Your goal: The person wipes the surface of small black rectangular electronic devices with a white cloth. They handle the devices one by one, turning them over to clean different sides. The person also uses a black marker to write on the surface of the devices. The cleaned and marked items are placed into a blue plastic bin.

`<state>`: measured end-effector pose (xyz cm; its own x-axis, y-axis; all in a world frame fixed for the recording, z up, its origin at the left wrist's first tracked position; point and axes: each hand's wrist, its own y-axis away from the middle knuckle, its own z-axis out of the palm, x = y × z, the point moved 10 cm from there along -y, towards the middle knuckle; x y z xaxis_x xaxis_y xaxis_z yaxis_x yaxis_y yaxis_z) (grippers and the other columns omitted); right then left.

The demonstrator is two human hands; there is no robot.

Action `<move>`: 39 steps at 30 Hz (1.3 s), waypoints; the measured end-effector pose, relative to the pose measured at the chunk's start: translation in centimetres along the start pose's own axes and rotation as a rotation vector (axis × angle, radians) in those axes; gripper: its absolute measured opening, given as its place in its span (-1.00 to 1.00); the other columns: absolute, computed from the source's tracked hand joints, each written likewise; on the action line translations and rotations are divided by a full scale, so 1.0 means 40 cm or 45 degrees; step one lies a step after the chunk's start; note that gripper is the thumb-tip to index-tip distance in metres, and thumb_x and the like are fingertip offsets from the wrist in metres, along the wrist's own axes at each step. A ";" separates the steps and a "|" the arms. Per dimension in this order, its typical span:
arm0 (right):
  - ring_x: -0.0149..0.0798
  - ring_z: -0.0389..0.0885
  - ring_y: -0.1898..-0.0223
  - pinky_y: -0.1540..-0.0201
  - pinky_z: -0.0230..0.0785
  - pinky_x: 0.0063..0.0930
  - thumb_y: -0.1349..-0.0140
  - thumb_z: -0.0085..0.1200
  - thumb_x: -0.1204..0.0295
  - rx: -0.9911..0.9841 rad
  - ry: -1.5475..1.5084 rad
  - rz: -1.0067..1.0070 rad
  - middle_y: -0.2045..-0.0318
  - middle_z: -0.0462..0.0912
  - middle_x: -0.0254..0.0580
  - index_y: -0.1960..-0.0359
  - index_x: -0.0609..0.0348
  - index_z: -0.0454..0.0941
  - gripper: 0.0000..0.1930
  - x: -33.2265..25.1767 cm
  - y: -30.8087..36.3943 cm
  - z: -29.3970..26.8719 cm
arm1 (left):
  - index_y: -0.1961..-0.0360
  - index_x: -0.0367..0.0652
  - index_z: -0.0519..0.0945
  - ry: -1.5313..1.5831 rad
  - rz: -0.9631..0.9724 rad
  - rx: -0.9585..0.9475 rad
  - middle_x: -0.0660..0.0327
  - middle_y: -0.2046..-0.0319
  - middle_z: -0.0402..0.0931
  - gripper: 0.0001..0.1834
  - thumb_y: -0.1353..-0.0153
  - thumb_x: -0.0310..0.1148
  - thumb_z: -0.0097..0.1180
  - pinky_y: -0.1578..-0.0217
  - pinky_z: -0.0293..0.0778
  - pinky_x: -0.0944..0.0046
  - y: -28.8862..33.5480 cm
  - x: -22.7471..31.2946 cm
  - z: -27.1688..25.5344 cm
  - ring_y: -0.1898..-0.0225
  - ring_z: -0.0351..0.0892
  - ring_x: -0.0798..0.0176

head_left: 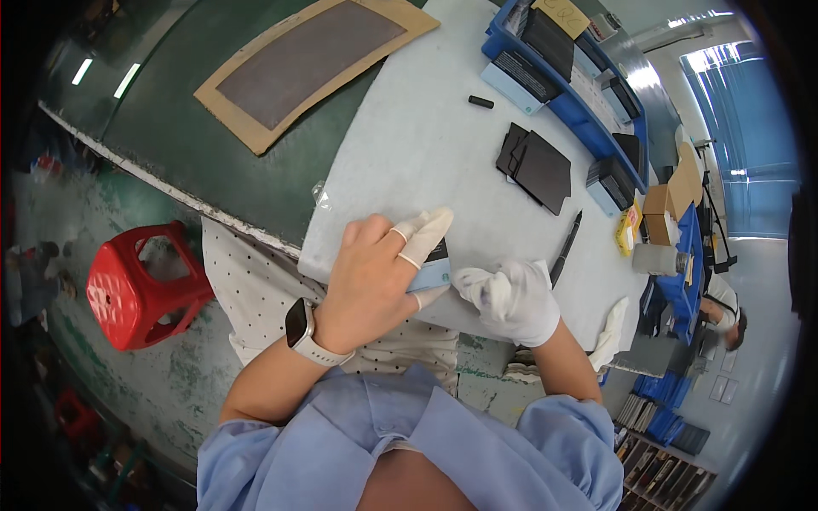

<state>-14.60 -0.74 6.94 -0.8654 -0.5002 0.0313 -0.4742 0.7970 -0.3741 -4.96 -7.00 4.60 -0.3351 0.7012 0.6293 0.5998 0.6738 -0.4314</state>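
Fingers (424, 236) of the left hand (366, 266) are closed around a small box (434, 272), with some white finger covers on them. The part of the box I can see is light blue and black. It is held up at the near edge of the white worktop (400, 162). The left hand hides a lot of it, so I can't tell which way its long side goes.

The box sits between the two hands. It touches the left hand, so that one is nearer. The right hand (521, 302) is just to the right of the box, a little lower, with a gap between them. It wears a white glove, and its fingers are bunched up and point toward the box. I can't tell if it grips a bit of white cloth or if that is just the glove.

A black pen (567, 249) lies just past the right hand. Farther off are some flat black pieces (541, 169), a little black stick (481, 101) and a blue tray (586, 121) with boxes in it. A white glove or cloth (610, 334) lies to the right of the right hand.
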 end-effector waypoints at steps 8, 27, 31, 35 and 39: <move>-0.26 0.42 0.58 0.65 0.23 -0.41 0.08 0.24 0.45 -0.048 0.028 0.050 0.51 0.38 -0.23 0.38 0.05 0.43 -0.76 0.006 0.030 0.018 | -0.19 -0.25 0.42 0.013 0.000 -0.024 0.17 0.05 0.50 -0.13 0.28 -0.33 0.43 0.17 0.25 0.18 -0.001 -0.003 0.009 0.21 0.35 0.16; -0.25 0.47 0.51 0.57 0.30 -0.42 0.14 0.19 0.49 0.043 -0.203 0.081 0.43 0.41 -0.25 0.38 0.03 0.43 -0.76 0.019 0.022 -0.008 | -0.17 -0.24 0.44 0.000 0.018 -0.003 0.18 0.05 0.50 -0.14 0.30 -0.33 0.45 0.19 0.25 0.18 0.000 -0.001 0.005 0.22 0.36 0.16; -0.25 0.48 0.46 0.57 0.29 -0.43 0.13 0.18 0.47 -0.016 0.088 0.044 0.40 0.42 -0.24 0.38 0.02 0.45 -0.77 0.015 0.044 0.013 | -0.18 -0.10 0.45 -0.020 -0.020 0.035 0.25 0.10 0.52 -0.07 0.39 -0.29 0.50 0.14 0.27 0.18 0.004 -0.009 0.010 0.21 0.36 0.14; -0.23 0.45 0.49 0.59 0.23 -0.42 0.12 0.15 0.49 -0.005 -0.066 0.046 0.40 0.38 -0.24 0.38 0.01 0.45 -0.78 -0.006 0.008 0.030 | -0.16 -0.23 0.45 0.002 0.009 -0.001 0.18 0.05 0.50 -0.15 0.29 -0.31 0.44 0.19 0.25 0.18 0.000 -0.002 0.009 0.23 0.35 0.16; -0.26 0.43 0.51 0.60 0.21 -0.39 0.07 0.15 0.49 -0.023 -0.027 0.124 0.41 0.39 -0.27 0.35 -0.02 0.45 -0.78 0.022 0.034 0.018 | -0.16 -0.22 0.45 -0.006 0.015 -0.003 0.19 0.04 0.50 -0.15 0.28 -0.32 0.44 0.18 0.25 0.18 0.002 -0.003 0.006 0.23 0.36 0.16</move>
<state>-15.88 -0.34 5.78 -0.9041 -0.4267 -0.0238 -0.3908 0.8480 -0.3579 -5.04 -6.97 4.35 -0.3318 0.7100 0.6212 0.6053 0.6653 -0.4371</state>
